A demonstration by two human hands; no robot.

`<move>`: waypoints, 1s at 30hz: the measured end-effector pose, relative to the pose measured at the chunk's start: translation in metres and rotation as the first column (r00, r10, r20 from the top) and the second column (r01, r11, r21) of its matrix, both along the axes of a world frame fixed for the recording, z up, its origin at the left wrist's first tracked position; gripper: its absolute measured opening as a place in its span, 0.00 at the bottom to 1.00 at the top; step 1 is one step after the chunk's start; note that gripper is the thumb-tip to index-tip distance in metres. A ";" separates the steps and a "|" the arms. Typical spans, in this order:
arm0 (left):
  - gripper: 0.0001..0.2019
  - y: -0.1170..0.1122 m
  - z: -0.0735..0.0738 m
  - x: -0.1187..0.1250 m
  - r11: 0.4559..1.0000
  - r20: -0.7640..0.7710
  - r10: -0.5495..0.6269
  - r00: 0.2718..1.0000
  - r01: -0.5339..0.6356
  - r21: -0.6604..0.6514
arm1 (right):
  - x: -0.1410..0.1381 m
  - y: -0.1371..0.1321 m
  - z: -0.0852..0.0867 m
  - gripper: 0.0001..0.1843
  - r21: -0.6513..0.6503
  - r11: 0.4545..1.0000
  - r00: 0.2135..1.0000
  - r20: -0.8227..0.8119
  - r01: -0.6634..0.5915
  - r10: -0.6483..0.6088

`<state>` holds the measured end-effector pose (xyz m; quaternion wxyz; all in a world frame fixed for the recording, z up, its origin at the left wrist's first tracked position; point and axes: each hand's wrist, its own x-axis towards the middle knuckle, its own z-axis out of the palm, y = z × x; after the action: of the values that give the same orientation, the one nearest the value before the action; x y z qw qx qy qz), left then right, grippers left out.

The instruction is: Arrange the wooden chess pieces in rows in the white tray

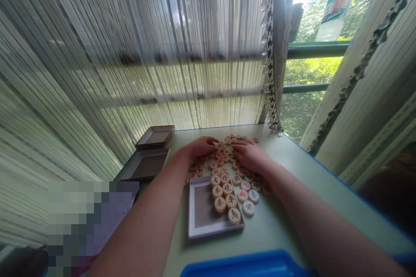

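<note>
Many round wooden chess pieces with red or black characters lie scattered on a pale green table. My left hand lies flat on the left side of the pile, fingers stretched out. My right hand rests palm down on the right side of the pile, fingers extended toward the left hand. Nearer to me a shallow grey box holds several pieces lined up along its right side; a few more lie just outside it.
Two brown box parts sit at the table's left: a tray and a lid behind it. A blue tray edge lies at the near side. Striped curtains hang behind, with a window and green railing at right.
</note>
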<state>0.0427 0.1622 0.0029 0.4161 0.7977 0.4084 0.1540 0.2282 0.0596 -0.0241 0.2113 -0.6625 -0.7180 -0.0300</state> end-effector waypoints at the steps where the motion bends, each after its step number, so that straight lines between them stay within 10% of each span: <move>1: 0.21 0.001 -0.001 0.000 1.000 0.028 -0.008 1.000 0.009 -0.030 | 0.000 0.000 -0.001 0.18 -0.003 1.000 1.000 -0.006 -0.015 0.015; 18: 0.18 -0.005 0.001 0.000 0.994 0.094 0.037 0.995 -0.026 -0.110 | -0.016 -0.013 0.004 0.14 -0.006 0.999 0.999 0.003 -0.035 0.035; 30: 0.16 0.003 -0.004 0.001 0.997 0.046 0.033 0.998 -0.030 -0.070 | -0.004 -0.017 0.011 0.19 -0.025 0.973 0.974 0.022 0.228 -0.227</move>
<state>0.0437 0.1652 -0.0014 0.4507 0.7723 0.4161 0.1653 0.2241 0.0428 -0.0135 0.1907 -0.7429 -0.6397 -0.0504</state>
